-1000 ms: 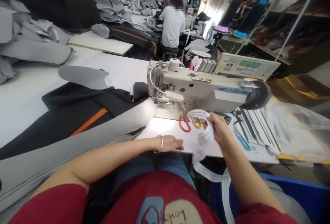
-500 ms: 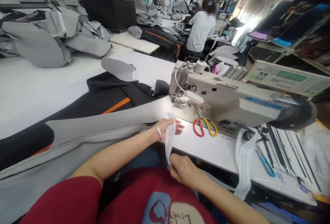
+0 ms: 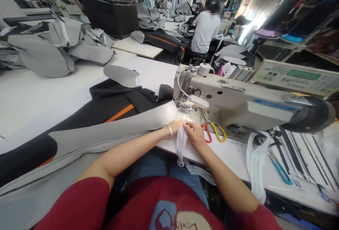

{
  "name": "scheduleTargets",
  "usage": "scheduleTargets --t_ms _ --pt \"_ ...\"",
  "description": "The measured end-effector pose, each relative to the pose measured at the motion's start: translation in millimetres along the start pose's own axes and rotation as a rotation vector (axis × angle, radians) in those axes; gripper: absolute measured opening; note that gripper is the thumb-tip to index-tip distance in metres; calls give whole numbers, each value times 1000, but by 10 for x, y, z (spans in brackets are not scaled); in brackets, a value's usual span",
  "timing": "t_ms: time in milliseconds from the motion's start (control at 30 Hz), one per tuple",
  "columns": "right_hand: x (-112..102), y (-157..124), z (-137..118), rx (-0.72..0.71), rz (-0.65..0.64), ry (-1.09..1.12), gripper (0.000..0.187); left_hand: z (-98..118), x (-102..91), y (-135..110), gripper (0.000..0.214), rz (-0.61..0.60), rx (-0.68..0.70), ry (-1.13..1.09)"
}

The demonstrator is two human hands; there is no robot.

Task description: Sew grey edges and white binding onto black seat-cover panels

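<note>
Since half a second ago, we note: right hand [image 3: 195, 135] brought in from the near side, meeting left hand [image 3: 176, 127] beside the sewing machine [image 3: 225, 96]; white strip [image 3: 181, 143], then straight between them, now hanging slack; red scissor handle [image 3: 209, 135] newly part-hidden by the right hand.

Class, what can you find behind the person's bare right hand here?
Metal scissors with red and yellow handles show partly behind the bare right hand. The hand covers part of the red loop; anything else directly behind it cannot be seen.

White-shirted person [image 3: 204, 32] — dark box [image 3: 107, 7] leftward
</note>
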State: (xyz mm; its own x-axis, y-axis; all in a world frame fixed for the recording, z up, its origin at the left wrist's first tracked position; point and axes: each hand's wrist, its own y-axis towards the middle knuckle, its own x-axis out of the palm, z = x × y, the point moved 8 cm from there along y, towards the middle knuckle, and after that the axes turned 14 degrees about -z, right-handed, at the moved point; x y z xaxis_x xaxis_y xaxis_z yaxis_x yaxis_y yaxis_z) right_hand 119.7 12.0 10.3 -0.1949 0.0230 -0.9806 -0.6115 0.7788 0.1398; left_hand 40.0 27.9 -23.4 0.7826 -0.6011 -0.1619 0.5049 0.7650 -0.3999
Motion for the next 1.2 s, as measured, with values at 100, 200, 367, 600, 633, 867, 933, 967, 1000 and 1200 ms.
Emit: scheduleTargets --t_ms 100,200,367,600,633,867,933,967,1000,1200 --pt "20 215 217 115 72 85 30 206 -248 67 32 215 128 595" --pt "154 467 286 114 -6 112 25 259 -303 168 34 350 123 1072" --pt "438 713 336 159 -104 94 23 215 -374 320 32 387 -48 1393" --pt "527 725 312 186 -158 102 24 215 -817 319 30 389 -48 1264" --pt "521 728 290 175 -155 107 24 212 -856 316 30 395 -43 1250" --pt "542 771 216 164 -164 155 32 177 -717 360 34 208 112 1291" --pt "534 773 210 146 -157 168 35 140 -697 389 35 148 132 1300" --pt "530 772 212 138 -150 173 36 121 -698 406 35 123 134 1301" --pt "528 771 215 129 -144 179 36 104 -703 422 35 102 132 1299" --pt "531 704 408 256 -50 213 34 35 -689 487 32 18 67 1299"
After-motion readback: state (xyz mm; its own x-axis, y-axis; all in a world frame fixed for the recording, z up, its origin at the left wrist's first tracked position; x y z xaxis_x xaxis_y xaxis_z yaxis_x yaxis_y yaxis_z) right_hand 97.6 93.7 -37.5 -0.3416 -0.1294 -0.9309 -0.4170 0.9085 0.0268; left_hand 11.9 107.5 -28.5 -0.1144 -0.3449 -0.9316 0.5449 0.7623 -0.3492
